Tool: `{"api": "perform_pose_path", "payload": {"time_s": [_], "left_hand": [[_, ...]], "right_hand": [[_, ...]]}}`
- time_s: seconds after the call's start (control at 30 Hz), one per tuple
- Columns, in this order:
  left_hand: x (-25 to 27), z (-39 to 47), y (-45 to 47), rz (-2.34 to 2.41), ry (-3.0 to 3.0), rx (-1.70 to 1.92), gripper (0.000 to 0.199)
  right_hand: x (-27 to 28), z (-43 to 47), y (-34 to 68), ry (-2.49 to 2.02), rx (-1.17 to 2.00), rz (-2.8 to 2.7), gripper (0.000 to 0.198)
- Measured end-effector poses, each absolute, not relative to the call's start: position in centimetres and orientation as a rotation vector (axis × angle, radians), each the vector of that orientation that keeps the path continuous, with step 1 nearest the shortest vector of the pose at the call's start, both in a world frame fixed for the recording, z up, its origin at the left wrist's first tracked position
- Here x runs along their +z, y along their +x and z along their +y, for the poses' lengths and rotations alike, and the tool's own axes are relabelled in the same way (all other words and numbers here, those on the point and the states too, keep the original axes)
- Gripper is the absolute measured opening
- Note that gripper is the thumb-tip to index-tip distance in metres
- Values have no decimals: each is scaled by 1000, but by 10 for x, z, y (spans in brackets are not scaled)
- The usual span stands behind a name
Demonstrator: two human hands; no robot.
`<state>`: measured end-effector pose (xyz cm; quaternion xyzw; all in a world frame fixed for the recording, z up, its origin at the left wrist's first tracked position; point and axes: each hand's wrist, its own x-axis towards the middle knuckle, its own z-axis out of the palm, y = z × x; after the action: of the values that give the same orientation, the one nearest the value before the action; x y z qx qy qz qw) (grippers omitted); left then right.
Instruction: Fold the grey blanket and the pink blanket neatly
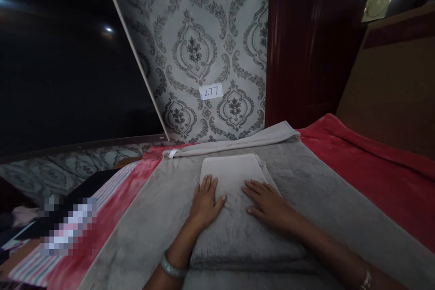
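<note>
A folded grey cloth [234, 172], pale at its far end and darker and plush toward me, lies in front of me. My left hand [206, 201] rests flat on its left side, fingers pointing away and thumb spread. On its right side lies my right hand [267, 201], palm down with the fingers stretched out. Neither hand grips anything. Beneath the folded cloth spreads a larger grey plush blanket [146, 217], its far edge turned over into a light band with a small white tag [172, 153].
Red plush fabric [356, 167] shows on both sides under the grey blanket. A large dark screen [68, 63] stands at the left. Behind are patterned wallpaper with a paper label [211, 91] reading 277, and a cardboard panel [390, 81] at the right. Striped cloth [112, 186] lies at the left.
</note>
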<state>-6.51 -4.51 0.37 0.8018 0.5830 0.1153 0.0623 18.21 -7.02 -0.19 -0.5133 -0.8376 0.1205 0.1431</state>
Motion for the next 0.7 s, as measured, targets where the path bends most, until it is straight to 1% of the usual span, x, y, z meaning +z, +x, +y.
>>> {"api": "perform_pose_path", "payload": {"time_s": [0.07,0.13,0.3,0.43,0.5,0.63,0.7], "left_hand": [[3,-46,-66,1733,2430,360,67],[2,-45,-67,1727,2430,370,66],[4,-46,-66,1731,2432,364,66],[3,-47,-66,1729,2433,361,66],[1,-47,-66,1721,2438,374,66],[-1,-46,-68,1706,2433,383,66],[-2,-46,-68,1700,2433,395,66]], "right_hand": [[9,-54,181,-1475,321,-2355,45],[20,-31,175,-1441,278,-2251,39],[39,31,143,-1394,203,-2168,46],[37,62,120,-1478,216,-2195,51],[32,69,114,-1493,218,-2203,46],[23,77,109,-1507,207,-2194,28],[20,79,109,-1506,200,-2164,25]]}}
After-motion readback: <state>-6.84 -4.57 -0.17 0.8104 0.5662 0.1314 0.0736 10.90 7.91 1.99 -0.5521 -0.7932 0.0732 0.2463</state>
